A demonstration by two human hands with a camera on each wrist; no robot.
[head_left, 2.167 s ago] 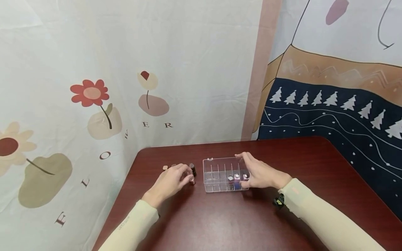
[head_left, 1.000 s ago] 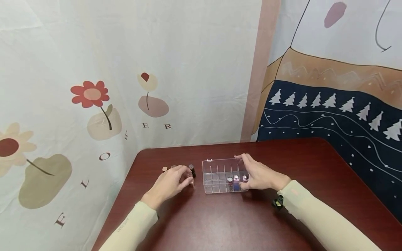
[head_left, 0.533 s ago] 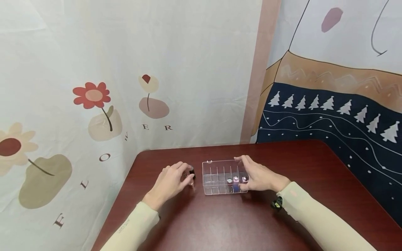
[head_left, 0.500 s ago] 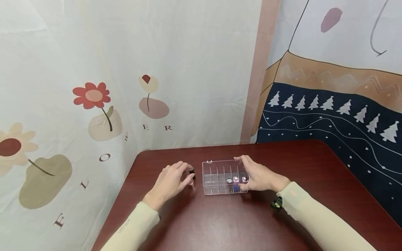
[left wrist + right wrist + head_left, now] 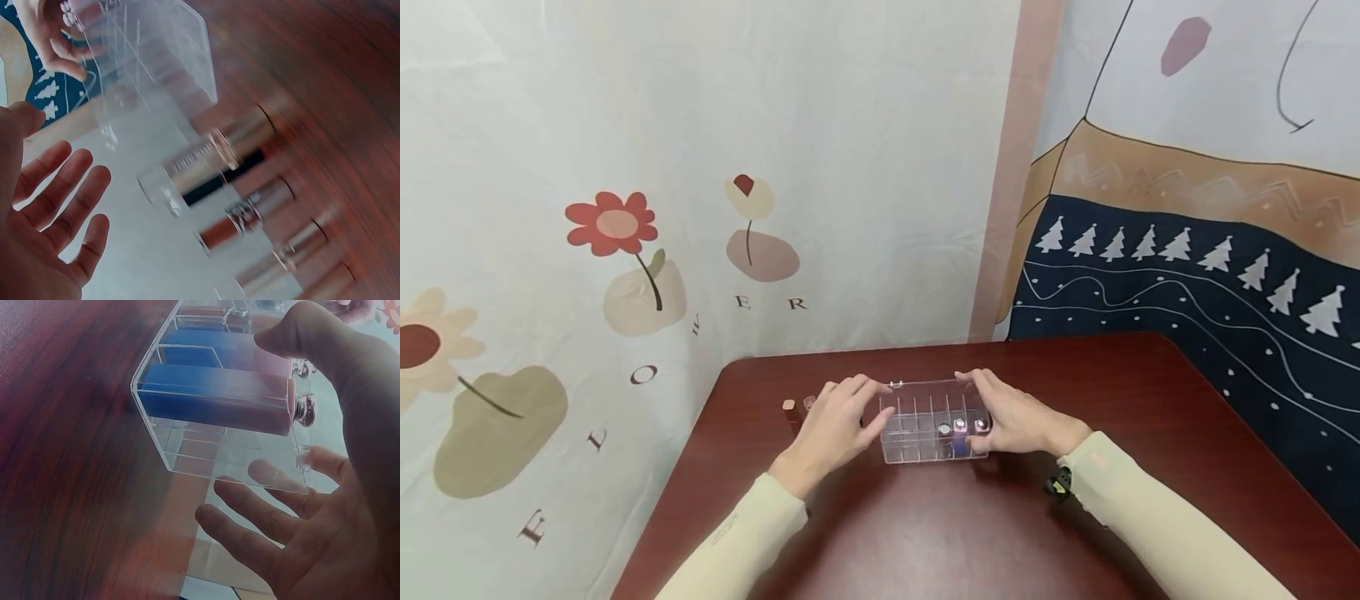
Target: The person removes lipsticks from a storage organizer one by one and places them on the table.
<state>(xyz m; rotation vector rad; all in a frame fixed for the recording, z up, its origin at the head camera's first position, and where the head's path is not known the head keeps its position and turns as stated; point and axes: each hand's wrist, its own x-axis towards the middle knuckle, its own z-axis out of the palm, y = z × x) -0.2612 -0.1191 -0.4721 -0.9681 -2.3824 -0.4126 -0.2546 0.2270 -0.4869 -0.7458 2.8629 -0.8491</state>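
Note:
A clear divided plastic box (image 5: 917,435) stands on the table. My right hand (image 5: 1022,418) grips its right end, thumb on the front and fingers round the back. In the right wrist view, blue-and-pink tubes with silver knobs, the nearest one (image 5: 212,399), fill compartments at that end. My left hand (image 5: 838,423) is at the box's left end, fingers spread. In the left wrist view its palm is bare, apart from the lip gloss tubes. Those stand in a row: a gold-and-clear tube (image 5: 215,153), a brown-red one (image 5: 247,215) and others.
Left of the box, the tops of a brown-red tube (image 5: 789,407) and a clear-capped one (image 5: 809,403) show; my left hand hides the others. The dark red table (image 5: 910,533) meets a printed cloth (image 5: 865,208) behind it.
My left hand has left the small tubes and moved right to the box's left end, its fingers spreading. My right hand stays on the box.

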